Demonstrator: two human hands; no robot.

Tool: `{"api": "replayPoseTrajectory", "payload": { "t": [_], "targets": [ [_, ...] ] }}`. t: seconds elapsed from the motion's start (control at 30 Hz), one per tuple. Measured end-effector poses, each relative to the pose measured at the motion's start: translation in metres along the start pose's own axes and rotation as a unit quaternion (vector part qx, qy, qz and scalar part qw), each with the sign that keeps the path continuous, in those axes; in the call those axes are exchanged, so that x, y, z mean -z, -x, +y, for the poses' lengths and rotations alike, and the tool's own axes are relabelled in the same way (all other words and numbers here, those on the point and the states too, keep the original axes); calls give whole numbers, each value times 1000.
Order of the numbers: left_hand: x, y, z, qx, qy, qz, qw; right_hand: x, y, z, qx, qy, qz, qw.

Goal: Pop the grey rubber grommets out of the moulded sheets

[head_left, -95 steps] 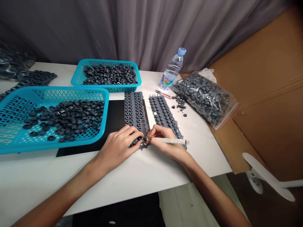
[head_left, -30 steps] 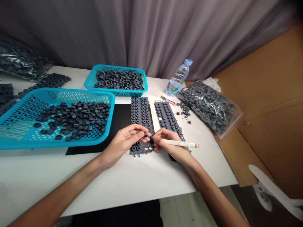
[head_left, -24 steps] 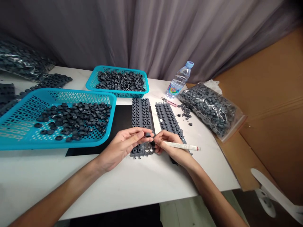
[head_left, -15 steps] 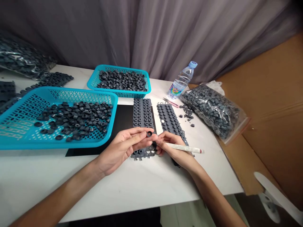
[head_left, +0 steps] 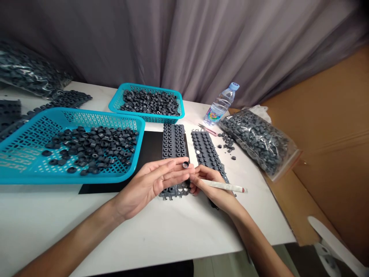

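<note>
A small black rubber ring [head_left: 186, 165] sits between the index and middle fingertips of my left hand [head_left: 155, 181], its opening turned up. The thumb of that hand lies back along the index finger, off the ring. Close beside it, my right hand [head_left: 211, 186] is closed around a slim white pen-like stick [head_left: 226, 186] with a reddish end pointing right. The stick's other end is hidden by the fingers. Under both hands lies a grey rubber sheet of moulded rings [head_left: 174, 142]; a second sheet with round knobs [head_left: 206, 148] lies to its right.
Left stands a blue basket [head_left: 140, 150] of loose black pieces, with another blue basket [head_left: 111, 105] behind. A water bottle [head_left: 220, 104], pink-handled snips [head_left: 209, 130], scattered rubber bits [head_left: 227, 142] and a filled plastic bag [head_left: 256, 138] are on the right. A black mat [head_left: 151, 148] lies beneath.
My left thumb has slid back from the ring, which has shifted slightly right towards the fingertips. My right hand keeps the stick in nearly the same place. The view has tilted slightly.
</note>
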State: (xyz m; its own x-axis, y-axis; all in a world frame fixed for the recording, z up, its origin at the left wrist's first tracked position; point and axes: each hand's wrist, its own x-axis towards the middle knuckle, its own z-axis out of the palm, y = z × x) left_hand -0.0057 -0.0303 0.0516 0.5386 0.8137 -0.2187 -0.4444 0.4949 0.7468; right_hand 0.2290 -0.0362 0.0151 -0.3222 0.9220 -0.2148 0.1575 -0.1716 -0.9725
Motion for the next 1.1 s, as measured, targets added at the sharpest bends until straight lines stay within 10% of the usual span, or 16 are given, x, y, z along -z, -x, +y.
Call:
{"api": "replayPoseTrajectory", "payload": {
  "t": [0.27,0.43,0.57,0.77,0.97,1.1],
  "targets": [
    [0,11,35,-144,-155,92,973,0,-1,3,-11,-8,8,1000],
    [36,26,79,-286,-438,322,789,-1,-5,8,-4,-21,21,1000],
    [70,39,88,-253,-622,393,628,1,-8,3,7,-31,44,998],
    [46,37,70,-300,-657,313,616,-1,-13,-4,18,-18,51,998],
    [-3,6,17,-195,-706,-6,681,-4,-13,3,14,7,32,999],
    [3,-9,-12,-167,-724,-30,668,-2,-13,7,17,19,20,999]
  ]
}}
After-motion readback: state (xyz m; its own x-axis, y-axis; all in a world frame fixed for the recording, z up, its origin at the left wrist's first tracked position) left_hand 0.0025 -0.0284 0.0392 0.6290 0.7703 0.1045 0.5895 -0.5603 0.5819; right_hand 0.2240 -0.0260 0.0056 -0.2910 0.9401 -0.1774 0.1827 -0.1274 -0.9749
